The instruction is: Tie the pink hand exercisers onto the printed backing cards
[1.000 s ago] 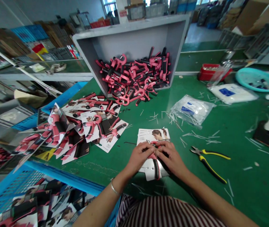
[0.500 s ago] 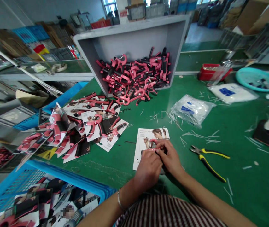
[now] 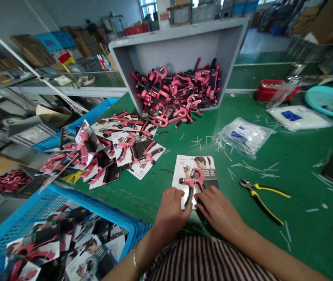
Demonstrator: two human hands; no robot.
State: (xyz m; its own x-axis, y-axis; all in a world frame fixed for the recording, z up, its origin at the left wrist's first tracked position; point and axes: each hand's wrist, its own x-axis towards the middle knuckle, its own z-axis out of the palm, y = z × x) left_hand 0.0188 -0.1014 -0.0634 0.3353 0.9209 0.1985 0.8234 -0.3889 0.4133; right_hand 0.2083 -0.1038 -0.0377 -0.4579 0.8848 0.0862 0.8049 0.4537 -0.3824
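Note:
A pink and black hand grip strengthener [image 3: 197,176] lies on a printed backing card [image 3: 179,167], its two handles toward me and its curved spring end away. My left hand [image 3: 172,208] is closed at the card's lower left, with the thumb by the end of the left handle. At the lower right, my right hand [image 3: 218,208] has its fingers bent over the right handle and the card, hiding that handle's end. Both palms face down and their undersides are hidden. Yellow and black cutting pliers [image 3: 254,191] lie to the right of my right hand.
A tilted grey crate [image 3: 178,35] holds many loose grip strengtheners. Carded ones are piled [image 3: 125,146] at left, and more fill a blue basket [image 3: 96,212]. White tie strips [image 3: 248,167], plastic bags [image 3: 245,136], a red box [image 3: 267,90] and a turquoise basin [image 3: 327,95] are at right.
My hands have moved apart and toward me, uncovering the grip strengthener on its card. The whole view has shifted, so the table's things appear farther right.

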